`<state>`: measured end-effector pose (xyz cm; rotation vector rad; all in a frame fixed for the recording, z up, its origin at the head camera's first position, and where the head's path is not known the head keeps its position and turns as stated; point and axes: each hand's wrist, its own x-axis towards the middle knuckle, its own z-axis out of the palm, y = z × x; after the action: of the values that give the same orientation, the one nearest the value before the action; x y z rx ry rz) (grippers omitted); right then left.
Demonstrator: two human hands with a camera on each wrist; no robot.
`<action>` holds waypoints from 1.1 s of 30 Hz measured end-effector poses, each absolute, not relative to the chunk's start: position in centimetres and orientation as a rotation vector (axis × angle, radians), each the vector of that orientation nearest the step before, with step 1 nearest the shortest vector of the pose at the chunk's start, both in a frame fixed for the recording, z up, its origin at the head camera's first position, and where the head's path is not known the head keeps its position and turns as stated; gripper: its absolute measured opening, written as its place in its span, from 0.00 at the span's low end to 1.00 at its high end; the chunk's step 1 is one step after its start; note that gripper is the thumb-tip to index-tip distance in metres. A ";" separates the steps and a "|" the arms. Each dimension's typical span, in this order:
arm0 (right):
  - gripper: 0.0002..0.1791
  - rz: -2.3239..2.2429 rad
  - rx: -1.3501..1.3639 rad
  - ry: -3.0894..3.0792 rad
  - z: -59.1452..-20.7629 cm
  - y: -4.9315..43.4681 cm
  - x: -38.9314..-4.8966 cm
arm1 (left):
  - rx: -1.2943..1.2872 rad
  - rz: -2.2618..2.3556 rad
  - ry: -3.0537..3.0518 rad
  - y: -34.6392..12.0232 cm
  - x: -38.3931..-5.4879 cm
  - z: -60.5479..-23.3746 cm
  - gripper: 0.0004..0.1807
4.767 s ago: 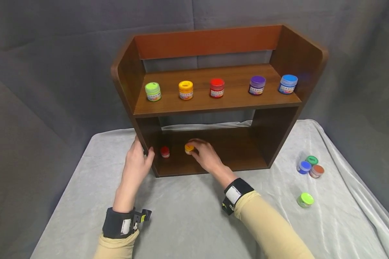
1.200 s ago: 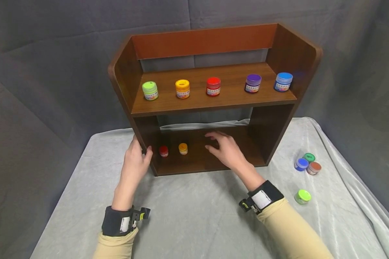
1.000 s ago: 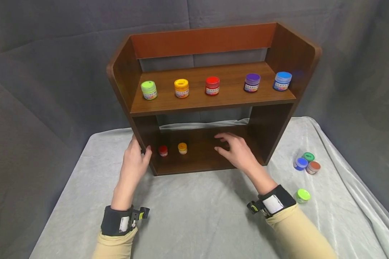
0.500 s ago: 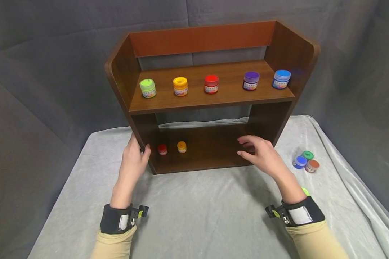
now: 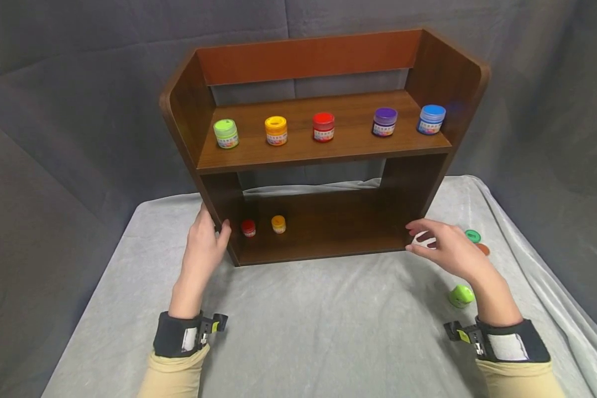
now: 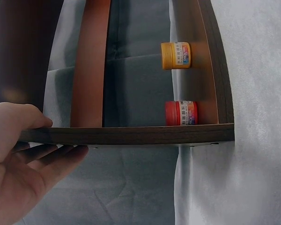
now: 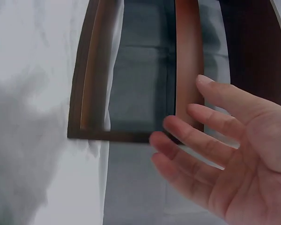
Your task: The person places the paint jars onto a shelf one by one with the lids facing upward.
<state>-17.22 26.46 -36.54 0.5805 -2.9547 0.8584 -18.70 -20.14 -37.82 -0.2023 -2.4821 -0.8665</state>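
Note:
My left hand (image 5: pixel 201 249) grips the left side panel of a dark brown wooden shelf (image 5: pixel 323 160), thumb on the inner side and fingers behind it, as the left wrist view shows. A red paint jar (image 5: pixel 249 228) and a yellow paint jar (image 5: pixel 278 224) stand on the lower board, close to that panel; both show labels in the left wrist view. At the shelf's lower right corner hovers my right hand (image 5: pixel 450 249), holding nothing, fingers loosely bent and apart. A lime green jar (image 5: pixel 461 297) lies on the cloth beside the right wrist, partly covered by it.
On the upper board stand light green (image 5: pixel 226 134), yellow (image 5: pixel 276 131), red (image 5: pixel 323 127), purple (image 5: pixel 385 122) and blue (image 5: pixel 431 120) jars. Behind the right hand, a green jar (image 5: pixel 472 236) and a brown jar (image 5: pixel 484 249) partly show on the grey cloth (image 5: pixel 323 331).
My right hand let go of the yellow jar on the lower board, then moved right past the shelf's right panel. It now hides the dark blue jar. The left hand kept its hold.

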 end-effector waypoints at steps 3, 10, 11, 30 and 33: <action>0.23 0.804 0.604 -2.969 -36.8 27.5 -16.9 | -0.194 -0.871 -2.486 -20.1 -18.7 -37.9 0.24; 0.24 0.652 0.615 -3.035 -37.6 29.2 -16.1 | -0.191 -0.879 -2.488 -20.1 -18.7 -37.9 0.24; 0.24 0.636 0.614 -3.051 -37.7 29.5 -16.0 | -0.191 -0.880 -2.487 -20.1 -18.7 -37.9 0.24; 0.20 0.666 0.637 -3.368 -39.3 32.5 -14.1 | -0.176 -0.876 -2.519 -20.1 -18.7 -37.6 0.25; 0.17 0.649 0.680 -3.371 -39.7 32.5 -14.2 | -0.168 -0.885 -2.532 -20.1 -18.7 -37.6 0.24</action>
<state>-14.17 32.52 -39.69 0.6796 -3.3715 0.6495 -18.69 -20.10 -37.63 -0.1684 -2.5317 -0.8851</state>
